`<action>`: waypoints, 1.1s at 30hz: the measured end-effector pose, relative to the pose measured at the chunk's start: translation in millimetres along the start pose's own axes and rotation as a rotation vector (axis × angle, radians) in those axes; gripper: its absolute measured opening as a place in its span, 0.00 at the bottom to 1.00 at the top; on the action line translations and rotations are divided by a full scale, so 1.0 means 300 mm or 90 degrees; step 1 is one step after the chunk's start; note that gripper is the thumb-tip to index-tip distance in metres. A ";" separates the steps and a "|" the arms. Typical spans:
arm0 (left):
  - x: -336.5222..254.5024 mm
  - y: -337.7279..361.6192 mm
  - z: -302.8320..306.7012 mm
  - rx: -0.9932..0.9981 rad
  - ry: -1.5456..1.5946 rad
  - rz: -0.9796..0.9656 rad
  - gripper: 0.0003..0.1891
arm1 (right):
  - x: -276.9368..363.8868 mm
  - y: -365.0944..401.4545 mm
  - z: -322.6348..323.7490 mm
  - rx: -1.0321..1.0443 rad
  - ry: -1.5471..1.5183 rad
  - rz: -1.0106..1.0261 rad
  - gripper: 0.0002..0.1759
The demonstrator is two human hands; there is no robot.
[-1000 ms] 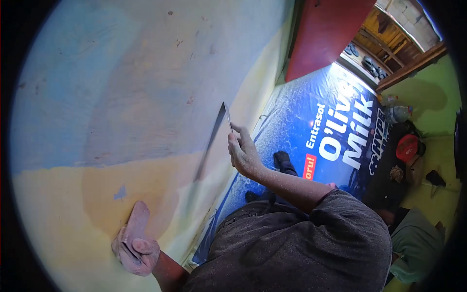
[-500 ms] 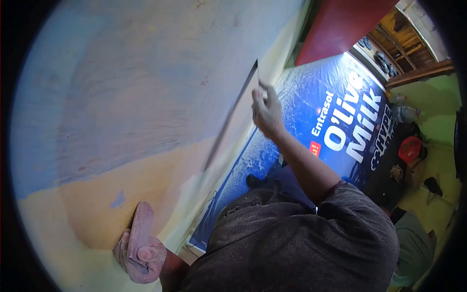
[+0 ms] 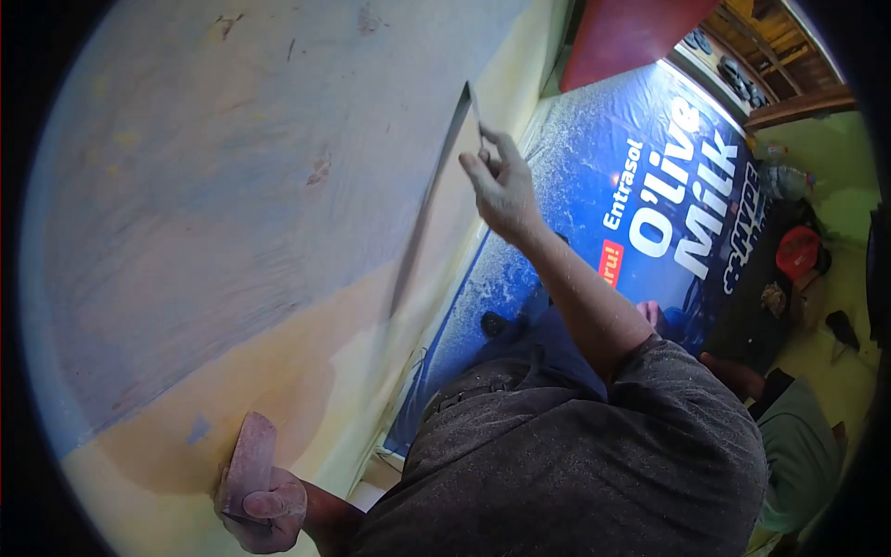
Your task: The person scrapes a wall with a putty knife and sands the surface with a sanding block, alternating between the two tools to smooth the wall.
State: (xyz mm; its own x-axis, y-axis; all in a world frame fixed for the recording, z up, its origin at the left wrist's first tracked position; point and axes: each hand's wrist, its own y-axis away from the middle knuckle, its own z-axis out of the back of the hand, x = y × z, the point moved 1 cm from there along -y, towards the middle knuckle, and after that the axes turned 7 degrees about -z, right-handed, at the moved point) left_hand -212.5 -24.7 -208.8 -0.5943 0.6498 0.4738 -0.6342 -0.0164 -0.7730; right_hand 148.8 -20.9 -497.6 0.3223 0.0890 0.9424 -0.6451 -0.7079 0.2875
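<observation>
A painted wall (image 3: 213,213), blue-grey above an orange-yellow band, fills the left side. My right hand (image 3: 501,186) pinches a thin flat scraper (image 3: 475,107) between thumb and fingers. Seen almost edge-on, the scraper is at the wall, with a long dark shadow running down from it; firm contact cannot be told. At lower left, my left hand (image 3: 264,512) is closed around a flat scraper (image 3: 251,457) coated in pinkish material, its thumb across the face. That scraper is beside the yellow part of the wall. Pale residue covers the left fingers.
A blue printed banner (image 3: 575,176), dusted white, covers the floor. A red panel (image 3: 626,42) stands at the top. Plastic bottles (image 3: 787,181), a red object (image 3: 798,252) and a dark-handled tool (image 3: 842,330) lie at right. Another person's green-grey clothing (image 3: 798,436) shows at lower right.
My right hand and its scraper have shifted slightly up and left in view. The left hand's scraper sits a little lower. The whole view has turned somewhat, showing more wall marks.
</observation>
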 end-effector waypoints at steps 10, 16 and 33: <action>-0.021 -0.022 -0.010 0.034 -0.023 0.025 0.33 | 0.011 -0.044 -0.013 -0.007 -0.013 0.016 0.32; -0.025 -0.010 -0.012 0.057 0.067 0.096 0.34 | -0.025 0.024 0.014 0.034 0.032 0.031 0.32; 0.044 0.085 0.006 -0.073 -0.011 0.072 0.25 | 0.025 0.063 0.046 0.038 0.056 -0.031 0.31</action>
State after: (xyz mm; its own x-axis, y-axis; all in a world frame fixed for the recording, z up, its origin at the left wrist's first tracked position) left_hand -237.3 -18.0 -221.5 -0.6672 0.6362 0.3875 -0.5030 -0.0010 -0.8643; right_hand 148.5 -43.2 -487.5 0.2894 0.1837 0.9394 -0.5870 -0.7412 0.3257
